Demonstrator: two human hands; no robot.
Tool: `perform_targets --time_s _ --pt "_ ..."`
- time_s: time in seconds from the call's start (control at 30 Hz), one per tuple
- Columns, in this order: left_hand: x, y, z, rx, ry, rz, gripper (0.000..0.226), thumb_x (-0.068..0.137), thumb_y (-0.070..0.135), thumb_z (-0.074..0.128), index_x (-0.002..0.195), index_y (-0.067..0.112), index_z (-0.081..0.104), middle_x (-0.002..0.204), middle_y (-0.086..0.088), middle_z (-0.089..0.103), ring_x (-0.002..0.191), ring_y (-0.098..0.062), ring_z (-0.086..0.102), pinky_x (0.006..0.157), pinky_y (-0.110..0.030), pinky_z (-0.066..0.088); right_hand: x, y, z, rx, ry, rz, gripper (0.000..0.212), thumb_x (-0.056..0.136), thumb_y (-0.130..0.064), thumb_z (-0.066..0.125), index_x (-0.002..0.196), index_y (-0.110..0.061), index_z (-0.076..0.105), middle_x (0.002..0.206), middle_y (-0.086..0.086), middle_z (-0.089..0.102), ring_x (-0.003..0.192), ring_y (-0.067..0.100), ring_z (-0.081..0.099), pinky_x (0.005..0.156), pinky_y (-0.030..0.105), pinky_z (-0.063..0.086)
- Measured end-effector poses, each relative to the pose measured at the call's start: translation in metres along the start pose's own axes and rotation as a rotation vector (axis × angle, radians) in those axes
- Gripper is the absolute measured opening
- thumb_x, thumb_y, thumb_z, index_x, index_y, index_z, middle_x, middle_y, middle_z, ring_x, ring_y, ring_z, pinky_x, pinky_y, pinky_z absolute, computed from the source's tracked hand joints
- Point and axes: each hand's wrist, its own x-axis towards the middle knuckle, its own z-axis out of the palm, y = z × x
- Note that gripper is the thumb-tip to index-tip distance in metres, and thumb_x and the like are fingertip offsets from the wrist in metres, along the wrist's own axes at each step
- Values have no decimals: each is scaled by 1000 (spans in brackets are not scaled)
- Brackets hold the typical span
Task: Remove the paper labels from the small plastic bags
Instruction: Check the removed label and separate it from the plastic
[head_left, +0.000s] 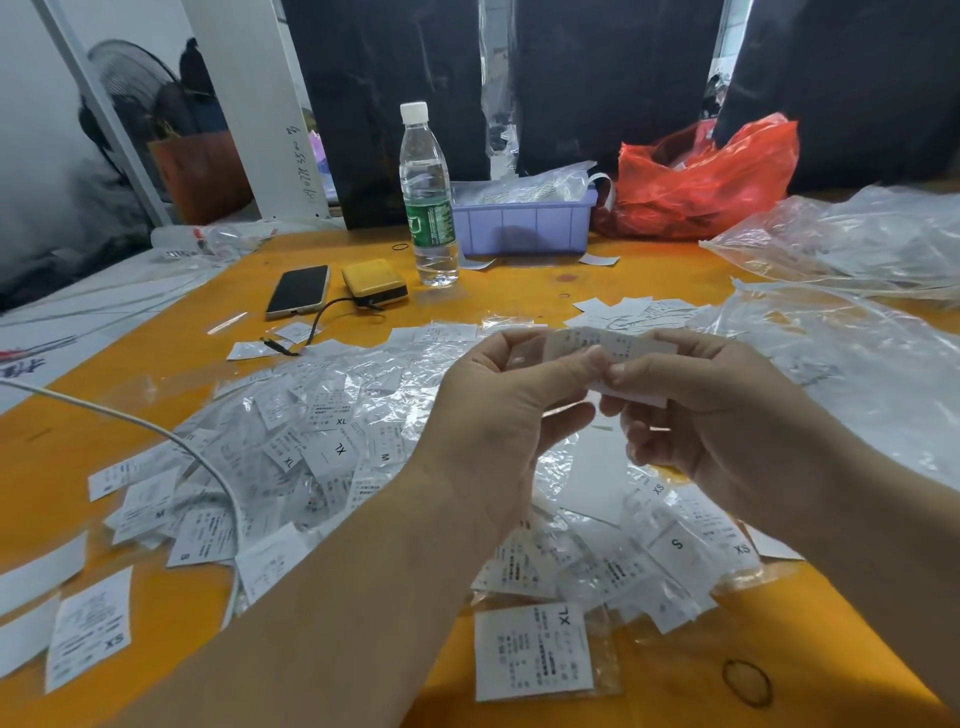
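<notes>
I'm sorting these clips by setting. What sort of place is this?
Probably a small garment-packing workshop. The orange table carries a heap of size labels in little bags, a purple bin of more bags, and both hands, left and right, work one label.

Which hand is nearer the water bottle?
Left. The left hand is below and slightly right of the water bottle; the right hand lies farther right, both gripping one bagged label.

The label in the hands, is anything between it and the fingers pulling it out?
Nothing visible does. Both the left hand and right hand already pinch the bagged label, held up above the pile of bagged labels.
</notes>
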Motion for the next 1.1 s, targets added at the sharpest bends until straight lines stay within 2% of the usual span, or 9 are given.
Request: perform_targets --time_s 0.1,0.2,0.3,0.4,0.57,0.67,0.83,1.03,1.1 --pt "0 5 -4 50 -14 -58 42 56 14 79 95 13 67 73 -1 65 55 -8 56 48 -19 48 -1 -3 -2 -75 -64 36 8 73 -15 70 70 -10 65 57 4 54 46 13 44 43 23 39" --pt "0 9 -6 -90 -59 -87 15 63 15 75 78 16 76 73 -3 67 57 -8 56 50 -18 49 -2 -1 3 33 -8 28 20 66 -19 69 81 -5 66 55 2 52 44 11 42 41 21 38" --pt "0 10 -4 -178 -101 -79 16 72 14 69 88 13 71 76 -4 67 59 -9 59 55 -20 50 -2 2 7 128 50 25 25 68 -20 69 87 -5 68 57 1 55 46 10 43 42 21 40" --pt "-1 6 -2 -41 -50 -16 7 87 16 66 91 14 71 79 -3 69 62 -9 58 53 -20 49 -2 4 9 180 59 30 23 68 -22 70 85 -8 68 61 3 56 46 11 44 43 21 42" --pt "-1 3 -1 165 113 110 11 89 21 68 78 19 70 76 1 72 58 -6 56 52 -20 48 -3 9 11 216 79 0 12 68 -21 71 75 -11 74 60 5 58 46 12 47 42 23 43" --pt "-3 1 3 183 104 136 7 87 19 70 80 20 71 76 2 72 58 -5 56 51 -19 48 -4 11 12 224 148 -27 12 70 -21 70 74 -11 75 59 4 58 45 11 46 41 22 42" --pt "-4 -2 4 219 131 195 2 87 20 71 86 18 71 76 4 71 60 -3 57 54 -17 48 -6 11 12 213 149 -59 19 69 -22 70 83 -9 72 59 3 58 45 11 47 43 23 42" --pt "-5 1 0 441 40 322 5 91 16 68 89 18 72 67 10 67 62 1 58 56 -13 46 -4 5 3 7 10 -209 22 72 -18 79 93 -15 73 72 4 64 57 12 56 48 26 47" --pt "-5 3 -1 467 20 327 6 91 15 66 86 16 71 67 8 66 61 -1 57 55 -13 45 -4 2 0 5 -34 -234 23 72 -19 72 94 -10 73 75 5 66 64 12 60 48 27 45"
